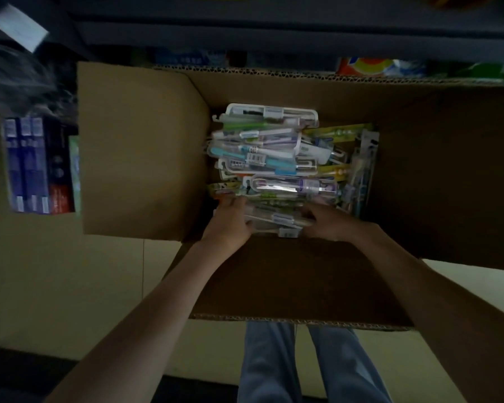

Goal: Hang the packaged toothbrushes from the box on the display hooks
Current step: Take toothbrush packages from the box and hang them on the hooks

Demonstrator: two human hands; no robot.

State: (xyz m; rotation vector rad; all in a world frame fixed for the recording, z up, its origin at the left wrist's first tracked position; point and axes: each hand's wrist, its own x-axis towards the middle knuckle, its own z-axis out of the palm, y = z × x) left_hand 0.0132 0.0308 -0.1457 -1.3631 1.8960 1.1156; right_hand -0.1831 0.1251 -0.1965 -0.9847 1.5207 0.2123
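An open cardboard box (140, 146) stands on the floor, flaps spread out. Inside lies a loose pile of packaged toothbrushes (274, 158) in clear blister packs, with green, blue and purple handles. Both hands reach down into the near end of the box. My left hand (230, 221) and my right hand (329, 221) grip the two ends of one toothbrush pack (277, 218) lying at the near edge of the pile. No display hooks are in view.
Dark shelving (274, 30) runs across the top, with blurred packaged goods below it. Blue and red product boxes (38, 167) stand at the left. The pale floor (70, 286) surrounds the box. My legs in jeans (303, 365) stand just behind the near flap.
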